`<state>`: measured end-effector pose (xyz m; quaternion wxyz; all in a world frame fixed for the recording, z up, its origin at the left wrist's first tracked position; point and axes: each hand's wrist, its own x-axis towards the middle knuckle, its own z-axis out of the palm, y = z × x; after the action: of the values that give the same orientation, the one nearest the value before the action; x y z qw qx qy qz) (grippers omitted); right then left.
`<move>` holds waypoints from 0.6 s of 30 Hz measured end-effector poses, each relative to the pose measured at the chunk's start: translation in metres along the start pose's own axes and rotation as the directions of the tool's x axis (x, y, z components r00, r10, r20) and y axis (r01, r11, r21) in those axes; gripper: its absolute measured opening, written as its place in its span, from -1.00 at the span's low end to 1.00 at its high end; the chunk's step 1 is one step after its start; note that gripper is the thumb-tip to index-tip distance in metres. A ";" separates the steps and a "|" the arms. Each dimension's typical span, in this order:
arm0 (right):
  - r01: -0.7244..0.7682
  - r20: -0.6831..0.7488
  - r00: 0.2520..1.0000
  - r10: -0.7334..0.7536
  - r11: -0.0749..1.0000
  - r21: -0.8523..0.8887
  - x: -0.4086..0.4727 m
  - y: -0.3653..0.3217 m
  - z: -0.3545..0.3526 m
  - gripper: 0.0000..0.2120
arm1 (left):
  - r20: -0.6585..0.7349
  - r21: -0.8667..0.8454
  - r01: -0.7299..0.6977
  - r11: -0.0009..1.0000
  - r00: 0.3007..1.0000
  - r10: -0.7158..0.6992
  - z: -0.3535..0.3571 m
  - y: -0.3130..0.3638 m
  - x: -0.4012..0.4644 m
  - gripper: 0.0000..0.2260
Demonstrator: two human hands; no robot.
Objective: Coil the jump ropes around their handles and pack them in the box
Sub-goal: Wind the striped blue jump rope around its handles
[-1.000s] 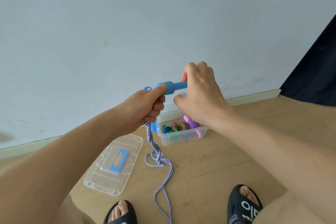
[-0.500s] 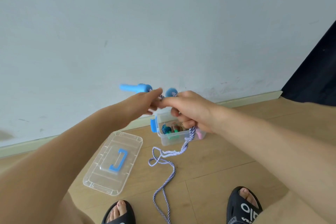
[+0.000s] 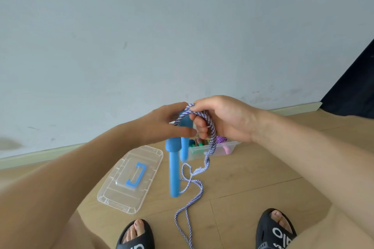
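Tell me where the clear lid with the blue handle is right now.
In the head view, the clear lid lies flat on the wooden floor, lower left of centre, below the left hand, left of the open box and the hanging blue handles.

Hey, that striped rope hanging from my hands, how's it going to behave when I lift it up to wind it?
Probably floppy: the rope droops from the right hand and lies in loose loops on the floor. It likely tangles easily, since strands cross below the blue handles. Its twisted weave should grip rather than slip, though that's a guess.
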<state>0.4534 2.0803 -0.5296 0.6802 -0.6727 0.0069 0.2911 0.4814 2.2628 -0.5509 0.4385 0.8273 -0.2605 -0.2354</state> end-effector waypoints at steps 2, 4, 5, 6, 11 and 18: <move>0.016 -0.022 1.000 -0.015 0.998 0.064 -0.001 -0.001 -0.003 -0.79 | -0.020 -0.045 0.013 0.999 1.000 -0.014 0.000 0.002 0.001 -0.77; 0.056 -0.091 0.995 -0.049 0.996 0.076 -0.001 -0.004 -0.006 -0.78 | -0.007 -0.124 0.033 0.992 0.999 -0.034 -0.002 0.004 0.000 -0.70; 0.076 -0.130 0.989 -0.066 0.994 0.072 0.001 -0.005 -0.007 -0.76 | -0.002 -0.155 0.039 0.987 0.999 -0.040 -0.003 0.005 0.000 -0.65; 0.091 -0.170 0.982 -0.080 0.994 0.058 0.002 -0.006 -0.009 -0.72 | 0.001 -0.173 0.043 0.984 0.999 -0.044 -0.005 0.006 -0.001 -0.61; 0.039 -0.235 0.970 -0.057 0.996 -0.084 0.004 -0.001 -0.015 -0.65 | -0.037 -0.178 0.066 0.982 0.997 -0.073 -0.011 0.003 -0.002 -0.71; -0.001 -0.283 0.954 -0.099 0.943 -0.333 0.006 0.009 -0.004 -0.55 | -0.102 0.240 0.064 0.969 0.994 -0.041 -0.007 0.002 -0.004 -0.71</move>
<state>0.4564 2.0782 -0.5408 0.5564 -0.8128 0.0431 0.1670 0.4826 2.2686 -0.5450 0.3394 0.8918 -0.2440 -0.1732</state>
